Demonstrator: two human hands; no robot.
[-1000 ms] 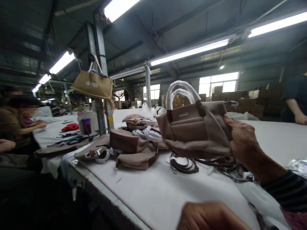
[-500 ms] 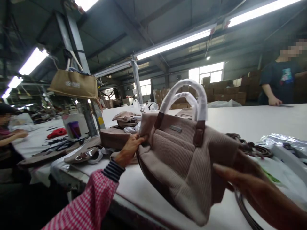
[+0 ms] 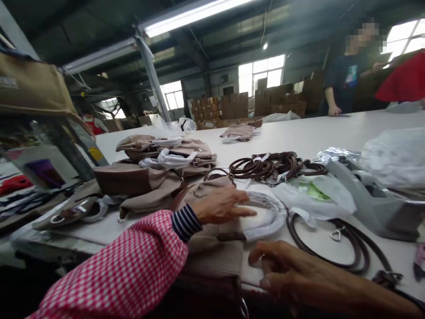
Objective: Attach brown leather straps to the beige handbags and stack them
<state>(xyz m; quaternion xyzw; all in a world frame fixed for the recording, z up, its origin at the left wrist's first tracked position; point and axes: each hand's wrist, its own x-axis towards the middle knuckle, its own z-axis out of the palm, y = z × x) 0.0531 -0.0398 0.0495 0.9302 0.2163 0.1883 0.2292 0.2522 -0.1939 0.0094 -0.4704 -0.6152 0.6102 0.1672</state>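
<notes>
Both hands rested on a beige handbag lying flat at the near table edge.

Nearest, the right hand lay with fingers spread loosely, clasping nothing, its fingertips at the edge of the handbag. Just beyond them, the left hand pressed flat on the bag, fingers extended and released, their tips touching the white-wrapped handles. By the look of it, the bag was already laid down and being smoothed; no strap was fitted to it yet. Right of the fingers a dark strap curled on the table; beyond them lay coiled brown straps, and to the left a pile of similar bags. Farthest, a person in a dark shirt stood at the table's far side.
</notes>
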